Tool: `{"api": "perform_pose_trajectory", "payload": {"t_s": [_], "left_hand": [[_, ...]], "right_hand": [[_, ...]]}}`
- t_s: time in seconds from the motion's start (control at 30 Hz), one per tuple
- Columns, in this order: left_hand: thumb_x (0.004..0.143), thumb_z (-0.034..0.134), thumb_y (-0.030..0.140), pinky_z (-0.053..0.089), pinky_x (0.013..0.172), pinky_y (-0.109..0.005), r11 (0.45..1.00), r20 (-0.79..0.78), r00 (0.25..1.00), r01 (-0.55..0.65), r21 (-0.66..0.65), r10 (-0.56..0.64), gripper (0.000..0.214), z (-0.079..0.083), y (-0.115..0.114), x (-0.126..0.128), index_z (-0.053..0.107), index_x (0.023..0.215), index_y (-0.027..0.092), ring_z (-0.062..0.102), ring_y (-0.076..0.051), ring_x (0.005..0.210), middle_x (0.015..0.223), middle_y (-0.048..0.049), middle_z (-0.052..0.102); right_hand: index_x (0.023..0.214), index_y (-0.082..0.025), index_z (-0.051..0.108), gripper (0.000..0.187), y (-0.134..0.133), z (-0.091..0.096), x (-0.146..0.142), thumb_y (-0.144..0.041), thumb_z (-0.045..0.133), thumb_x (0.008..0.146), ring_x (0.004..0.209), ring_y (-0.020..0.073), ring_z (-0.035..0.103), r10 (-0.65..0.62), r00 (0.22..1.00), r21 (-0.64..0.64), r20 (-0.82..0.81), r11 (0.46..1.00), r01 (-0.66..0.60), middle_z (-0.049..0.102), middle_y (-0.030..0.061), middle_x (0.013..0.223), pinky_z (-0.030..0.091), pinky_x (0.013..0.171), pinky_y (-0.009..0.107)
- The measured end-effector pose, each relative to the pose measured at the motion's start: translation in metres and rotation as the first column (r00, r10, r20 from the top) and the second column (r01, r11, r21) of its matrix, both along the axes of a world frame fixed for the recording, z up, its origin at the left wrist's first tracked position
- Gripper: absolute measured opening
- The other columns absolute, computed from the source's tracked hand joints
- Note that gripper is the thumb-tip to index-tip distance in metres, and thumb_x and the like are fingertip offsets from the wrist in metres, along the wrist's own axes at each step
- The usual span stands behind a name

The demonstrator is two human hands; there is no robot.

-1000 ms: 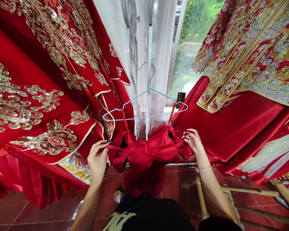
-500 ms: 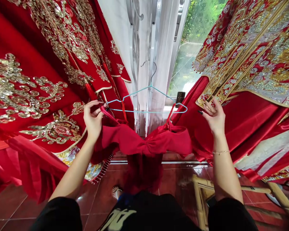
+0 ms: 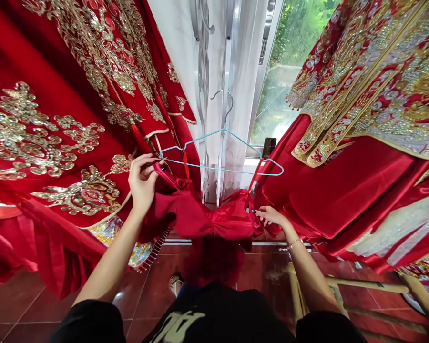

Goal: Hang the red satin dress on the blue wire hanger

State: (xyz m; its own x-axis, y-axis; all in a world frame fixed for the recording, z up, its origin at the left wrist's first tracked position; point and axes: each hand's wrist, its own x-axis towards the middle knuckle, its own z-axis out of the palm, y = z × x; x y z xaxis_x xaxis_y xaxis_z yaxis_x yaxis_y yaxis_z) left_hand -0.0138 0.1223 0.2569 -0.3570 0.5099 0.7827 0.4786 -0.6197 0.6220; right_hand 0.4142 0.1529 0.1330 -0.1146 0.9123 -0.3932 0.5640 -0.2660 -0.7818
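Dropping from its raised, spread pose, the person's right hand has come down to the edge of a crumpled red satin dress, fingers held close together with the tips on the cloth; whether they pinch it cannot be told. The left hand pinches a thin red strap between thumb and fingers, beside the left shoulder of a teal wire hanger. The dress hangs at the hanger, between both hands, with a second red strap rising to the right shoulder. Both forearms angle up and inward from black sleeves, a thin bracelet on the right wrist. Flanking the pair are a red gown with gold sequin embroidery on the left and a red gown with dense gold and silver beadwork on the right. Behind the hanger fall a sheer white curtain and a silver scrollwork stand, beside a window with a dark phone at its sill. Below lie a glossy dark red tile floor and a bamboo stool.
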Motion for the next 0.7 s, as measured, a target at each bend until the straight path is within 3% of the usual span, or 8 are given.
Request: {"api": "perform_pose_trajectory", "payload": {"t_s": [0.1,0.23,0.37,0.47,0.57,0.7], "left_hand": [[0.082,0.073,0.019,0.058,0.101,-0.04,1.0,-0.021,1.0,-0.014,-0.002,0.014,0.022,-0.001,-0.008,0.0,0.061,0.1,0.017,0.064,-0.019,0.114,0.119,-0.0076,0.061],[0.082,0.074,0.023,0.058,0.101,-0.041,1.0,-0.012,1.0,-0.002,0.007,0.002,0.022,-0.001,-0.016,0.001,0.061,0.098,0.016,0.063,-0.02,0.115,0.118,-0.0083,0.06],[0.081,0.076,0.027,0.059,0.099,-0.041,1.0,-0.009,1.0,0.003,0.031,-0.003,0.025,0.0,-0.018,0.0,0.062,0.098,0.016,0.064,-0.021,0.113,0.117,-0.0079,0.061],[0.082,0.076,0.03,0.059,0.1,-0.041,1.0,-0.003,1.0,-0.024,0.017,0.024,0.025,0.002,-0.013,-0.004,0.061,0.097,0.016,0.064,-0.021,0.113,0.115,-0.0076,0.062],[0.083,0.076,0.031,0.058,0.101,-0.038,1.0,-0.006,1.0,-0.022,0.019,0.022,0.028,0.007,-0.003,-0.01,0.06,0.101,0.015,0.064,-0.019,0.113,0.115,-0.008,0.062],[0.08,0.079,0.03,0.059,0.1,-0.036,1.0,-0.018,1.0,0.015,0.026,-0.015,0.033,0.014,0.015,-0.02,0.062,0.102,0.013,0.064,-0.019,0.112,0.116,-0.0083,0.062]], "right_hand": [[0.079,-0.019,0.056,0.022,-0.01,-0.006,0.004,-0.035,0.071,0.078,0.045,0.008,0.058,0.001,0.999,-0.019,-0.039,1.0,-0.002,0.063,-0.0044,0.06,0.04,0.041,0.015],[0.074,-0.019,0.057,0.017,-0.019,-0.013,0.006,-0.02,0.073,0.068,0.046,0.0102,0.06,-0.034,0.997,-0.047,-0.072,0.998,0.031,0.061,-0.0055,0.058,0.043,0.041,0.017],[0.065,-0.019,0.056,0.012,-0.02,-0.011,0.016,-0.017,0.066,0.07,0.046,0.0142,0.062,-0.179,0.976,0.008,-0.124,0.983,0.181,0.061,-0.0011,0.054,0.048,0.045,0.023],[0.069,-0.021,0.057,0.008,-0.021,0.0,0.032,-0.025,0.062,0.074,0.059,0.0183,0.069,-0.265,0.937,0.086,-0.229,0.953,0.29,0.069,0.0038,0.066,0.058,0.059,0.03],[0.079,-0.023,0.062,0.01,-0.022,0.015,0.044,-0.032,0.062,0.074,0.085,0.0226,0.074,-0.29,0.799,0.128,-0.526,0.902,0.411,0.075,0.0069,0.085,0.061,0.085,0.038],[0.081,-0.024,0.066,0.014,-0.016,0.041,0.045,-0.032,0.069,0.07,0.091,0.0238,0.074,-0.23,0.481,0.113,-0.846,0.805,0.583,0.076,0.0069,0.083,0.057,0.099,0.044]]}}
